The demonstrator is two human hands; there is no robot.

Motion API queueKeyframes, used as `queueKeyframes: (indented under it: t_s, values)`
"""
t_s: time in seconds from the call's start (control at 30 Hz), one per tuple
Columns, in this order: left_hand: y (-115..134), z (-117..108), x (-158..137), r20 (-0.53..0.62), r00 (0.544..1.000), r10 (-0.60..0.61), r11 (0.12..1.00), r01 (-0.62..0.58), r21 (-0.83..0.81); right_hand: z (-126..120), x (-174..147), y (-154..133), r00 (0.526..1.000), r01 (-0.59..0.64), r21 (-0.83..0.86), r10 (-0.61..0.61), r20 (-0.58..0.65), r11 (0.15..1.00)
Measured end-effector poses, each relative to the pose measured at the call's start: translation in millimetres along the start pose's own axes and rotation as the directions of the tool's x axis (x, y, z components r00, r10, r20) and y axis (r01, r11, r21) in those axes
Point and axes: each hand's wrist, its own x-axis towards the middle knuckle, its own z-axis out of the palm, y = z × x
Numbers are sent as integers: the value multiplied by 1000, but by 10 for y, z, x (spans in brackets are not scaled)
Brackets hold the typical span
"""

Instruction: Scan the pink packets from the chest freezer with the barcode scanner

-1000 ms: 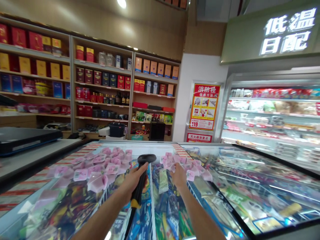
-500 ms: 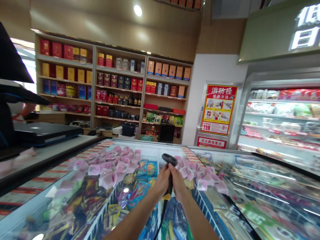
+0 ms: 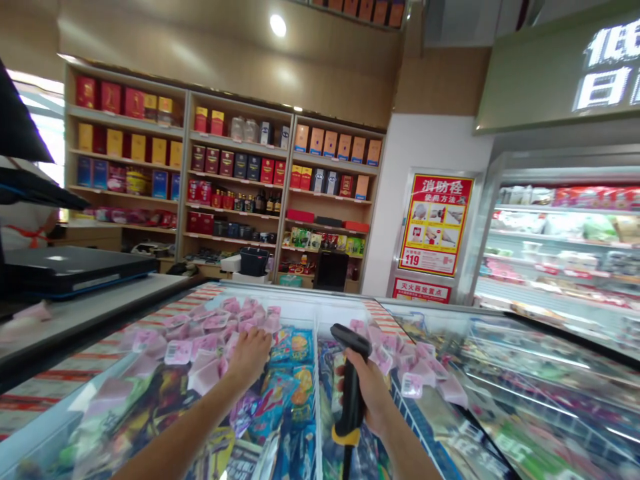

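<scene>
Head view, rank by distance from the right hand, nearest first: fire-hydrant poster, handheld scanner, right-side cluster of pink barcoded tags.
1. Handheld scanner: held in the right hand.
2. Right-side cluster of pink barcoded tags: just beyond, to the right.
3. Fire-hydrant poster: farthest back, upper right.

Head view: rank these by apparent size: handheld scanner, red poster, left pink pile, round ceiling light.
1. Left pink pile, spread widest
2. Red poster
3. Handheld scanner, narrow, though its nearness enlarges it
4. Round ceiling light, clearly smallest
</scene>
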Motion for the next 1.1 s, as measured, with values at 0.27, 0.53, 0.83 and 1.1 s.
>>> queueKeyframes:
  t_s: [0.27,0.53,0.83,1.1]
  values:
    - [207,-27,187,121,942,-313,779,328,-535,-34,47,13,999,29,-99,-32,-28,995]
    - [614,233,138,481,786,-389,-1,521,-853,-151,-43,8,1000,0,-67,0,-5,998]
    - [473,436,205,554,724,-412,-278,479,-833,-6,-164,73,994,-55,-58,60,93,997]
    - [522,398,215,528,720,-450,-85,554,-828,-102,-74,15,1000,14,-81,-13,19,997]
